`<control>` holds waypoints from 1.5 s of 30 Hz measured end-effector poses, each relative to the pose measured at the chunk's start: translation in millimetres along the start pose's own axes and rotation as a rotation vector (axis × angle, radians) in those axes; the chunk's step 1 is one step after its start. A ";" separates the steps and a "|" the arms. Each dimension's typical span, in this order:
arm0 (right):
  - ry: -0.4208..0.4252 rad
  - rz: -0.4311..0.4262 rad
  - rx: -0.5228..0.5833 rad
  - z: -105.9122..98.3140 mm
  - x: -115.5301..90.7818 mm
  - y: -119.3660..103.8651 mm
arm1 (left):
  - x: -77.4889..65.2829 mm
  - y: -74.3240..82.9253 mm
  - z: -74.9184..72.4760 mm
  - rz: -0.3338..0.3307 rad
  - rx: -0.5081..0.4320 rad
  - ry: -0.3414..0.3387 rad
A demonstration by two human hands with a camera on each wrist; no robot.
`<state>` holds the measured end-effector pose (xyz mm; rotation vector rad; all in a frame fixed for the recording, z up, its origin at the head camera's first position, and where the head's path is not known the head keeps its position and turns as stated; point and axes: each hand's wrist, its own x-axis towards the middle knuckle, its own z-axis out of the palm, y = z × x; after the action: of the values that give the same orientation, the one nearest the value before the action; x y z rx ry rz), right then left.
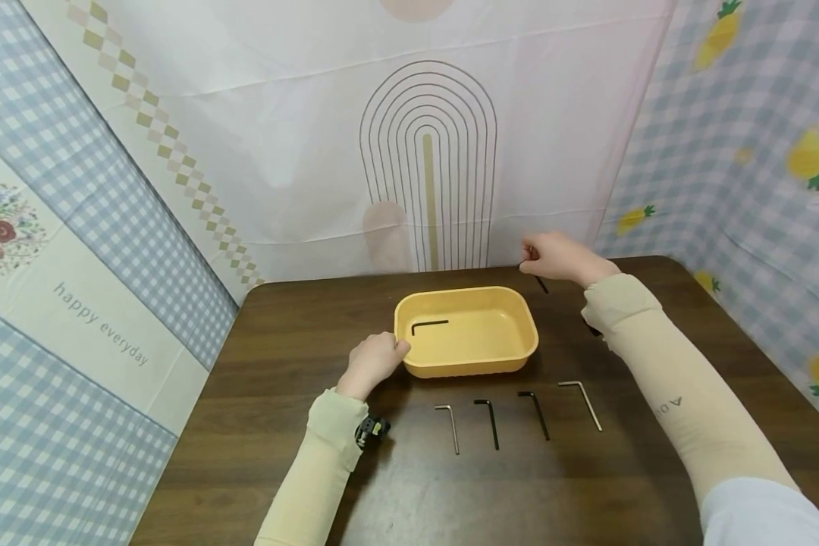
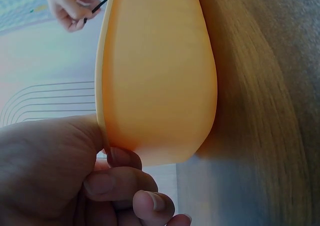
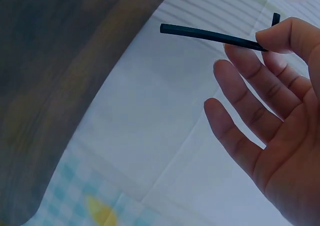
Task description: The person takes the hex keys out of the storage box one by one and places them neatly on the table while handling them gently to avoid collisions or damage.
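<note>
A yellow plastic tray [image 1: 467, 369] stands on the table, and one black hex key [image 1: 430, 324] lies inside it near the left end. My left hand [image 1: 374, 359] pinches the tray's left rim between thumb and fingers, as the left wrist view also shows. Beyond the tray's far right corner, my right hand [image 1: 558, 258] holds up another black hex key [image 3: 210, 37]. Its thumb and fingertips pinch that key near the bend, with the long arm sticking out; the other fingers are spread.
In front of the tray lie a silvery hex key [image 1: 453, 431], two black hex keys [image 1: 493, 426] and a larger silvery hex key [image 1: 590, 406] in a row. The brown wooden table [image 1: 266, 425] meets a patterned cloth backdrop [image 1: 300, 189] at its far edge.
</note>
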<state>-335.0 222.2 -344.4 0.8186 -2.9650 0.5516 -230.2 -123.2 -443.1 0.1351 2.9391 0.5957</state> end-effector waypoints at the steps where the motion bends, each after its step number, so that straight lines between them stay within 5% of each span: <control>1: -0.003 0.007 -0.003 -0.6 -3.0 2.4 | -0.3 -0.2 -0.1 -0.002 0.000 -0.001; 11: -0.054 0.067 -0.016 -0.8 -41.8 29.9 | -0.9 -0.9 -3.3 -0.008 -0.010 0.008; 25: -0.226 0.217 -0.017 13.8 -106.4 64.7 | -2.9 -1.5 -0.6 -0.010 -0.017 -0.003; 45: -0.464 0.289 0.143 42.3 -152.7 66.0 | 0.4 0.4 0.7 -0.010 -0.020 -0.004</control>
<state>-233.1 336.1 -422.4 0.5935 -3.5410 0.6701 -230.5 -122.6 -443.6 0.1194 2.9275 0.6232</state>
